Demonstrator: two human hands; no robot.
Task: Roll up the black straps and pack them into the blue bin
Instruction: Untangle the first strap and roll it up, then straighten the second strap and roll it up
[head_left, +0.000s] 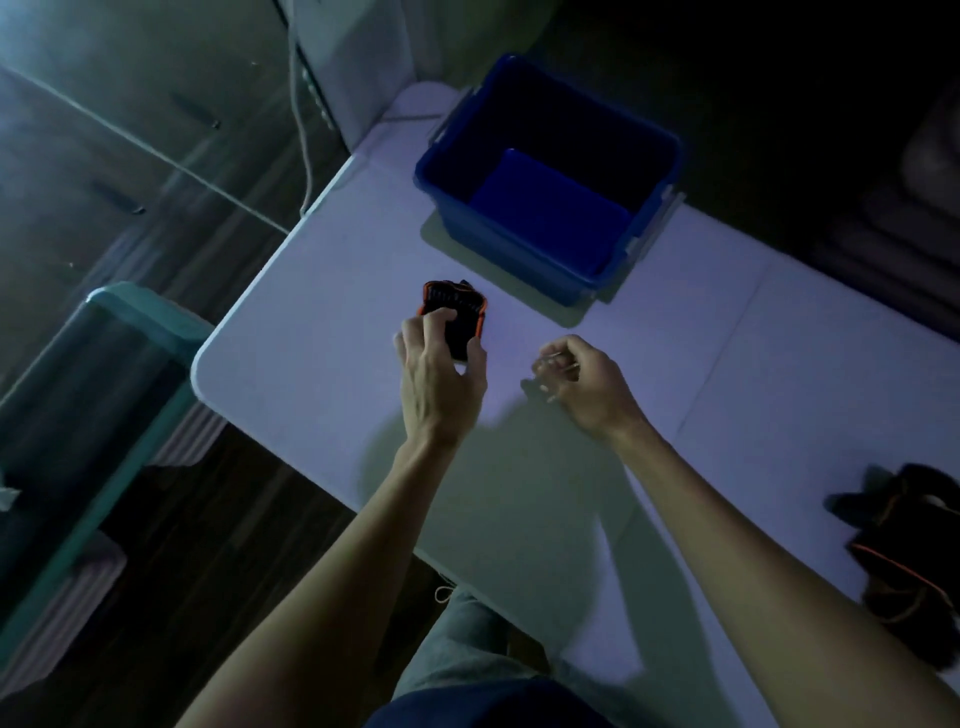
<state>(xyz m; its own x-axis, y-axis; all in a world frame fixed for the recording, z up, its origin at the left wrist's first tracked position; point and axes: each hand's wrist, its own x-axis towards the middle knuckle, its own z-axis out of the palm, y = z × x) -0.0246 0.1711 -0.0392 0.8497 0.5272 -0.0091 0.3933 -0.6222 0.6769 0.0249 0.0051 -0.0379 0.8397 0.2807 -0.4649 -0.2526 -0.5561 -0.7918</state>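
My left hand (441, 374) grips a rolled black strap with orange edging (457, 312), held just above the white table, a short way in front of the blue bin (524, 244). The bin stands open at the far side of the table, and nothing shows on its blue floor. My right hand (576, 379) hovers beside the left with its fingers curled around a thin, pale band that is too blurred to identify. A heap of loose black straps with orange trim (904, 551) lies at the table's right edge.
The white folding table (311, 322) has its rounded corner at the left, with dark floor beyond. A teal-framed stand (130, 317) sits low at the left. A white appliance with a cable (332, 62) stands behind the table. The room is dim.
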